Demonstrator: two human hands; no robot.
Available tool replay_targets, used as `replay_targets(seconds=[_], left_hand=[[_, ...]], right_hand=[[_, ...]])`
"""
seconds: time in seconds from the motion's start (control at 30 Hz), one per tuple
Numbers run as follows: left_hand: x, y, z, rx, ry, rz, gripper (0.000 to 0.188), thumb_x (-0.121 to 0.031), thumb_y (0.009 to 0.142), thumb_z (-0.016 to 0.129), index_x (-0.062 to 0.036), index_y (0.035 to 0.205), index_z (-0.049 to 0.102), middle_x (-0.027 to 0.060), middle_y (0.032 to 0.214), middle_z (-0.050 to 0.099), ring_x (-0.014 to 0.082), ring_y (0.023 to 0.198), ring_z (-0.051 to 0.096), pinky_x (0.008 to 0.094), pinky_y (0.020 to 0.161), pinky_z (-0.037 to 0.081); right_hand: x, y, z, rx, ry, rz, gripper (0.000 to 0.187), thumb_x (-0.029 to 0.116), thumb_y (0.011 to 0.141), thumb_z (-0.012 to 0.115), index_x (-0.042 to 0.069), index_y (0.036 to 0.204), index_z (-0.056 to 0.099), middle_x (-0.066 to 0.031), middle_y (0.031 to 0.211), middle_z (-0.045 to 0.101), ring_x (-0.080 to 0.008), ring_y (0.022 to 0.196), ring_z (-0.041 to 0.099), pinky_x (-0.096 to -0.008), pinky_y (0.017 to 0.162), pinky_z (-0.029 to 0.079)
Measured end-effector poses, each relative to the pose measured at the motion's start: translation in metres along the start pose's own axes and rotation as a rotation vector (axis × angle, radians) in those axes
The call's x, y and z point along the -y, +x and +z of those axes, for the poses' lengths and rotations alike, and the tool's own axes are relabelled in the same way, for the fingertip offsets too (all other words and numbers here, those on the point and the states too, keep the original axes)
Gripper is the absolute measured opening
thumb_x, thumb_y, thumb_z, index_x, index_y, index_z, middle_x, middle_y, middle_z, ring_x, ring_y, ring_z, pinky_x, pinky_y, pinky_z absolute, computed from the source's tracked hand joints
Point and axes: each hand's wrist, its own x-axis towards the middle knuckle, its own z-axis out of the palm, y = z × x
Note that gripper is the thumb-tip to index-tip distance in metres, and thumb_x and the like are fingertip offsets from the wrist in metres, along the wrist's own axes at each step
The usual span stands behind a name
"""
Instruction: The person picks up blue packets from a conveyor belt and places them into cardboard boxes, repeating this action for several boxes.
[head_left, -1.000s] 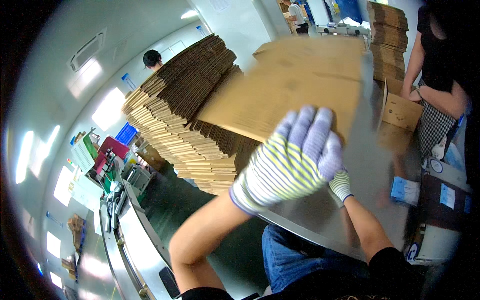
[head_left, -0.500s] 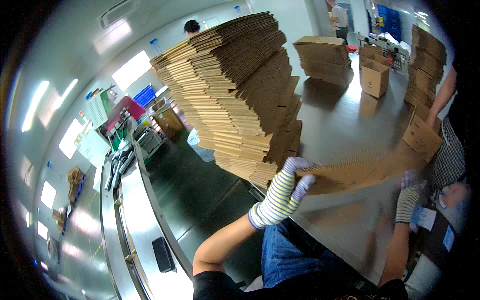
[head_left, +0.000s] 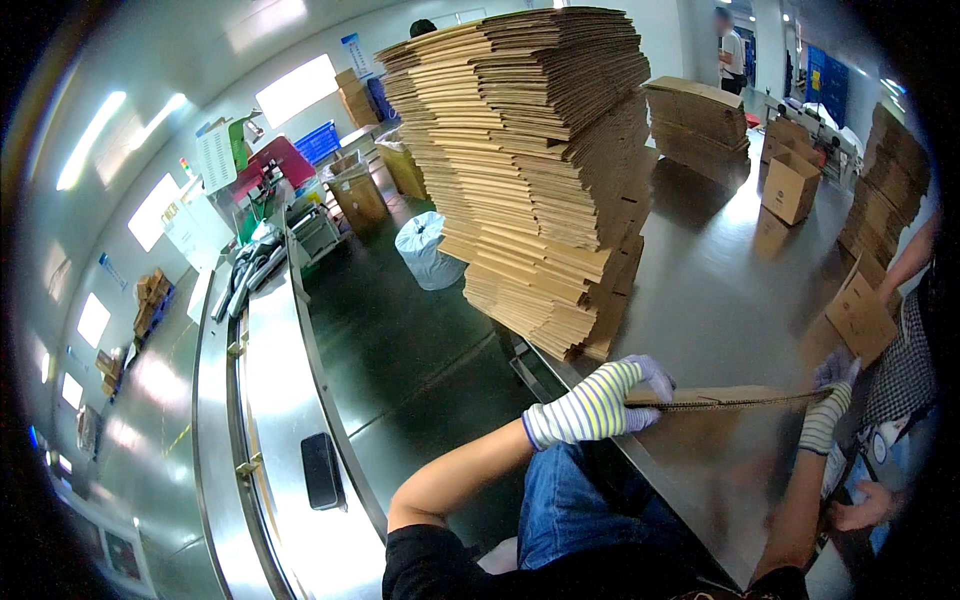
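Observation:
A flattened cardboard box (head_left: 735, 397) is held nearly level above the steel table, seen almost edge-on. My left hand (head_left: 600, 402), in a striped glove with lavender fingertips, pinches its left end between thumb and fingers. At the right end my right hand (head_left: 832, 405), gloved alike, grips the board, its fingers pointing up and partly blurred. Just beyond my left hand rises a tall, uneven stack of flattened boxes (head_left: 540, 170) at the table's left edge.
The steel table (head_left: 690, 270) stretches away from me. Farther back are a lower cardboard stack (head_left: 698, 130) and an opened box (head_left: 790, 188). At right, a co-worker's arm reaches to a box (head_left: 862, 312); another hand (head_left: 868, 507) is below. Left is a metal conveyor (head_left: 290, 380) with a phone (head_left: 322, 470).
The flattened box has swung from showing its broad face to nearly edge-on. My left hand has turned and shifted slightly right and down. The view has swung left.

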Motion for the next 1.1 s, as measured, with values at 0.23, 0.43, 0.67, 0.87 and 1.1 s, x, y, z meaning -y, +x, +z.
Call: replay_targets(seconds=[0.23, 0.43, 0.67, 0.87, 1.1], left_hand=[[0.005, 0.009, -0.005, -0.124, -0.257, -0.198, 0.019, -0.006, 0.074, 0.071, -0.002, 0.089, 0.061, 0.0075, 0.096, 0.063, 0.0164, 0.095, 0.057, 0.0296, 0.087, 0.045], [0.007, 0.01, -0.015, -0.182, -0.41, -0.274, 0.018, 0.002, 0.076, 0.065, -0.0036, 0.092, 0.062, 0.0039, 0.097, 0.061, 0.012, 0.091, 0.056, 0.025, 0.082, 0.045], [-0.004, 0.018, -0.013, -0.331, -0.438, -0.379, 0.016, -0.001, 0.077, 0.064, -0.0029, 0.093, 0.062, 0.0035, 0.09, 0.062, 0.0145, 0.087, 0.057, 0.0265, 0.082, 0.045], [-0.001, 0.02, 0.002, -0.469, -0.273, -0.416, 0.013, 0.003, 0.079, 0.062, 0.0, 0.091, 0.061, 0.0059, 0.088, 0.062, 0.0146, 0.086, 0.056, 0.0261, 0.081, 0.045], [-0.019, 0.035, 0.018, -0.28, -0.168, -0.41, 0.014, 0.0, 0.079, 0.065, -0.0021, 0.093, 0.061, 0.0061, 0.094, 0.063, 0.0149, 0.088, 0.057, 0.0278, 0.084, 0.046]], right_hand=[[0.0, -0.078, 0.075, 0.202, -0.177, -0.285, 0.061, 0.058, 0.09, 0.042, 0.007, 0.121, 0.057, -0.0078, 0.115, 0.06, -0.021, 0.105, 0.055, -0.0321, 0.093, 0.039], [-0.002, -0.068, 0.084, 0.618, -0.526, -0.702, 0.057, 0.008, 0.083, 0.064, 0.003, 0.134, 0.039, -0.013, 0.128, 0.048, -0.0184, 0.109, 0.051, -0.0311, 0.095, 0.04], [0.017, -0.098, 0.095, 0.696, -0.64, -0.675, 0.078, 0.009, 0.074, 0.069, 0.005, 0.141, 0.029, -0.0179, 0.135, 0.042, -0.0261, 0.117, 0.048, -0.0334, 0.094, 0.044], [0.016, -0.123, 0.104, 0.717, -0.724, -0.575, 0.062, 0.016, 0.077, 0.07, 0.003, 0.132, 0.043, -0.0062, 0.099, 0.057, -0.0139, 0.089, 0.054, -0.0277, 0.082, 0.045], [0.037, -0.134, 0.084, 0.557, -0.866, -0.547, 0.056, 0.017, 0.075, 0.073, 0.006, 0.126, 0.051, 0.0008, 0.08, 0.054, -0.0109, 0.078, 0.051, -0.025, 0.076, 0.044]])
